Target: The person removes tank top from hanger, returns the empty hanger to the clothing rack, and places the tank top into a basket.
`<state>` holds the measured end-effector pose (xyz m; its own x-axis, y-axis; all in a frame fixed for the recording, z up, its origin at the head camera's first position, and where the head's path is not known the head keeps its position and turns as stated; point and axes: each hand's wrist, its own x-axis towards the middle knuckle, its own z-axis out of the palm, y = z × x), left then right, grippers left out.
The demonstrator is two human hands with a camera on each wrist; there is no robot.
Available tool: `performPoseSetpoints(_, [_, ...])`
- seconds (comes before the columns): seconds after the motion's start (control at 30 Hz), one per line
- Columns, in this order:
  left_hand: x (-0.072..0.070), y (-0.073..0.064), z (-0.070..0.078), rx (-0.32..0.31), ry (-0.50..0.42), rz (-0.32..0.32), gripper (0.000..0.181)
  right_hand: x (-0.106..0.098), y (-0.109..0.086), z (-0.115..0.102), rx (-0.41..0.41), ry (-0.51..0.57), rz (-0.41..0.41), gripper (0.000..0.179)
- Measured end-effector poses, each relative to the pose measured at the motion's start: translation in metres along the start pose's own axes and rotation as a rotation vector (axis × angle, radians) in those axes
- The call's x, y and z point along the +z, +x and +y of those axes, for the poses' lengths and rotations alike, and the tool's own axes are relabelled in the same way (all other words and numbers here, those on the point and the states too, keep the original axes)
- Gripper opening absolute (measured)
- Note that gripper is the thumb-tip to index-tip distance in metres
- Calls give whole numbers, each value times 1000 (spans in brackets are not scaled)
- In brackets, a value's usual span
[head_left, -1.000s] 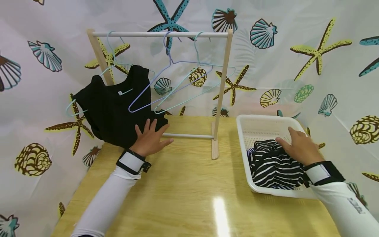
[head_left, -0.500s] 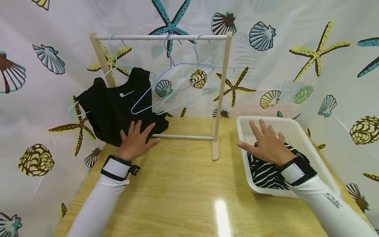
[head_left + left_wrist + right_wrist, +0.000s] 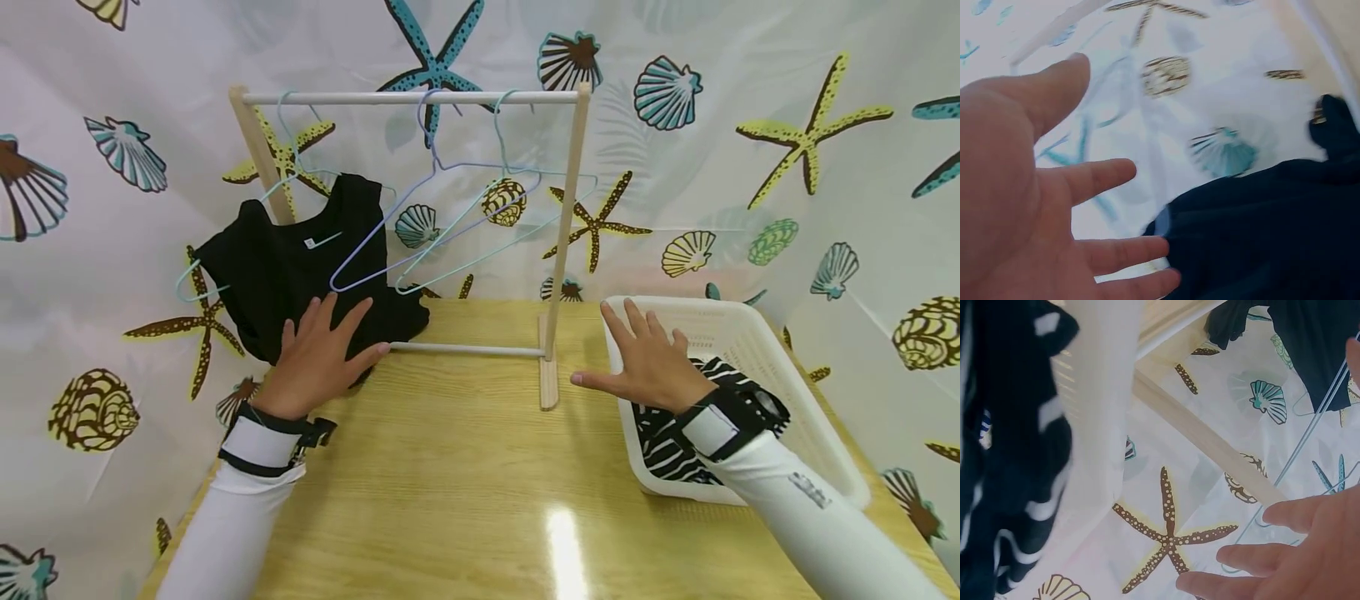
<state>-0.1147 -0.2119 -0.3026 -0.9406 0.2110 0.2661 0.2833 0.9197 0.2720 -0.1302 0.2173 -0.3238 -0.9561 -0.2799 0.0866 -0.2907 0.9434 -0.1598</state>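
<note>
A black sleeveless top (image 3: pixel 300 275) hangs from a light green hanger (image 3: pixel 285 137) at the left end of the drying rack (image 3: pixel 412 98). My left hand (image 3: pixel 311 362), fingers spread, is in front of the top's lower part; whether it touches the cloth I cannot tell. In the left wrist view its fingers hold nothing. Over the left side of a white basket (image 3: pixel 810 392) hovers my right hand (image 3: pixel 648 362), also spread and holding nothing. Black-and-white striped clothing (image 3: pixel 675 450) lies inside the basket, partly hidden by that hand and wrist.
A purple hanger (image 3: pixel 390 208) and another light green hanger (image 3: pixel 480 258) hang bare on the rack's bar, overlapping. The rack's right post (image 3: pixel 567 217) stands on a wooden foot left of the basket. Everything rests on a wooden table (image 3: pixel 450 467) before a seashell-print cloth (image 3: pixel 697 183).
My left hand has drawn back, down and to the left along the black top. My right hand has lifted from the striped clothing and shifted left, its fingers spreading.
</note>
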Motion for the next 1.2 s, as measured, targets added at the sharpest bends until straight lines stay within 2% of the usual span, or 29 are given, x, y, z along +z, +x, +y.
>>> performPoseSetpoints(0.13, [-30, -6, 5, 43, -8, 150, 61, -2, 10, 2, -20, 36, 9, 119])
performPoseSetpoints(0.27, [-61, -4, 6, 56, 7, 379, 50, -4, 26, 5, -45, 183, -8, 119])
performPoseSetpoints(0.33, [-75, 1, 2, 18, 27, 478, 51, -6, 36, 6, -42, 278, -11, 118])
performPoseSetpoints(0.4, [-87, 10, -5, -47, 56, 535, 57, -8, 47, 6, -32, 355, -6, 115])
performPoseSetpoints(0.47, [-95, 19, -14, -120, 78, 542, 65, -11, 58, 5, -7, 411, -6, 113])
performPoseSetpoints(0.53, [-97, 29, -23, -187, 96, 503, 72, -12, 67, 4, 21, 475, -6, 111])
performPoseSetpoints(0.7, [-89, 43, -44, -267, 124, 415, 74, -6, 88, -1, 97, 639, -15, 108])
performPoseSetpoints(0.83, [-83, 49, -52, -290, 115, 421, 69, 5, 101, -2, 134, 705, 2, 100])
performPoseSetpoints(1.0, [-81, 60, -53, -276, 74, 434, 58, 10, 111, -1, 161, 719, 77, 80])
performPoseSetpoints(1.2, [-81, 70, -53, -279, 36, 420, 51, 13, 123, -7, 126, 699, 200, 55])
